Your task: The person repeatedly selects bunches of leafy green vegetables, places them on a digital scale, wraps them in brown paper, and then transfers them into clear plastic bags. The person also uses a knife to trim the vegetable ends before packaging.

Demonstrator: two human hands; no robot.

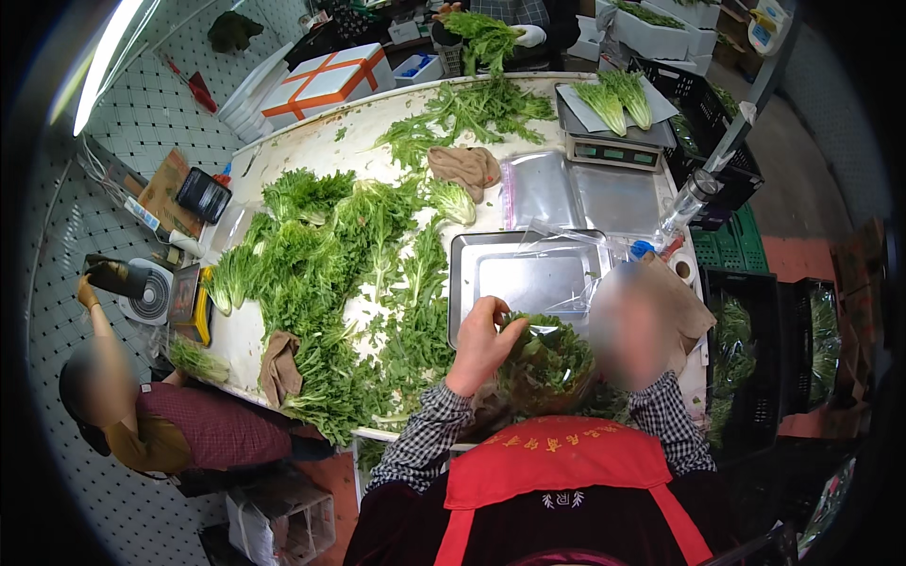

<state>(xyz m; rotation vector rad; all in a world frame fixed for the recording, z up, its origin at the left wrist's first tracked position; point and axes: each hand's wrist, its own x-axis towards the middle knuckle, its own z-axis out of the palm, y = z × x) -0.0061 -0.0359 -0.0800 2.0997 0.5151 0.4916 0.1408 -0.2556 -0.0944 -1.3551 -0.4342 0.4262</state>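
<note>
A clear plastic bag of leafy greens is in front of my chest, at the near edge of the table. My left hand pinches its upper left edge between thumb and fingers. A blur covers my right hand, to the right of the bag, so its grip is hidden. Just beyond the bag is a metal tray, with clear plastic film across its far right part. Loose frilly greens are heaped on the table to the left.
A scale bearing two heads of greens stands far right. Flat plastic bags lie before it, near a brown cloth. Black crates are to the right. One person works at left; another's gloved hand holds greens opposite.
</note>
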